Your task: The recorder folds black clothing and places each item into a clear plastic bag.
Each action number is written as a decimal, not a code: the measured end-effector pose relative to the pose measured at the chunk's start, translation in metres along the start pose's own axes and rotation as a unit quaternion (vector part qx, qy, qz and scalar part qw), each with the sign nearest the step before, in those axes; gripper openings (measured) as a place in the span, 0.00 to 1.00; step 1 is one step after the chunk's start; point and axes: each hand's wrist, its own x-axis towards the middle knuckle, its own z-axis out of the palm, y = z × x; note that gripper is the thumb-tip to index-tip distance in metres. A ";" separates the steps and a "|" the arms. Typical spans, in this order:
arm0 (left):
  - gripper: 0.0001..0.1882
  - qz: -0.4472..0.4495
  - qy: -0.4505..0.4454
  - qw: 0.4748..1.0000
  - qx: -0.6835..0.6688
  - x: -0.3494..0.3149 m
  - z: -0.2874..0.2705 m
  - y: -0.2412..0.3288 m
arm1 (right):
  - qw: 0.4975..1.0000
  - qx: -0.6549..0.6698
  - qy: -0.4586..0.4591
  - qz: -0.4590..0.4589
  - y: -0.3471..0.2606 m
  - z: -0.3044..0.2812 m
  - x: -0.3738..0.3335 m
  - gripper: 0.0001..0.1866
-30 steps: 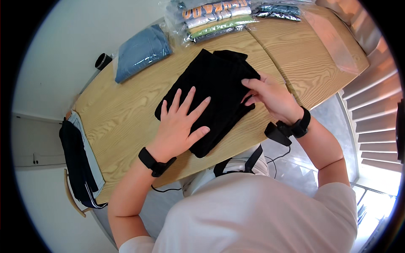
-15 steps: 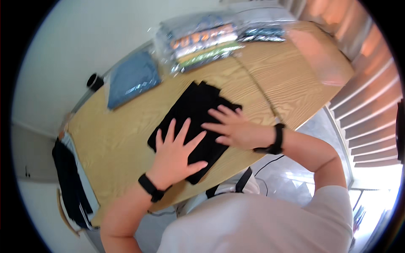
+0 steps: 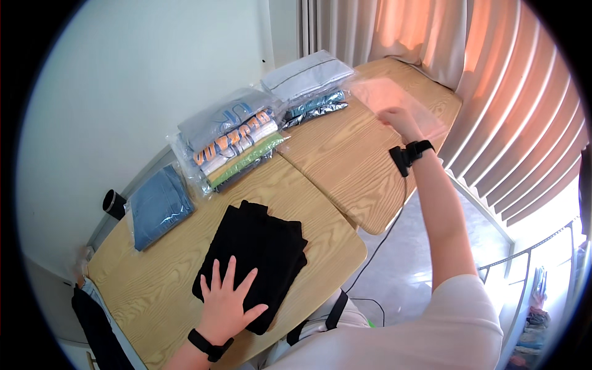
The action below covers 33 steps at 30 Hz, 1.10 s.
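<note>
A folded black garment [image 3: 271,237] lies on the wooden table. My left hand [image 3: 225,305] rests flat on its near left part, fingers spread. My right arm is stretched out to the far right, where my right hand [image 3: 401,122] has its fingers closed at the edge of a clear plastic bag [image 3: 385,95] that looks pinkish in the light. The bag lies flat on the table's far right part; its outline is faint and its fingertip contact is small in view.
Behind the garment are a bagged blue garment [image 3: 161,206], a stack of bagged clothes [image 3: 228,135] and another bagged pile [image 3: 308,77]. A black cup-like object [image 3: 115,203] stands by the wall. Dark clothing [image 3: 102,327] hangs at the left edge. A cable [image 3: 377,253] runs down at right.
My right hand has left the black garment and reached far right to the plastic bag, its fingers closing. My left hand stays on the garment. The view has shifted to the right.
</note>
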 end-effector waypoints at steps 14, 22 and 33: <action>0.39 -0.008 -0.002 0.999 0.032 -0.008 0.006 -0.005 | 0.843 -0.512 0.081 0.142 0.095 -0.005 0.030 0.13; 0.39 0.016 0.010 0.999 0.027 0.001 0.005 -0.003 | 0.865 -0.489 -0.010 -0.110 0.152 -0.067 0.051 0.10; 0.38 -0.010 -0.001 1.000 0.012 -0.010 0.006 -0.003 | 0.907 0.387 0.004 -0.168 -0.041 0.025 -0.102 0.09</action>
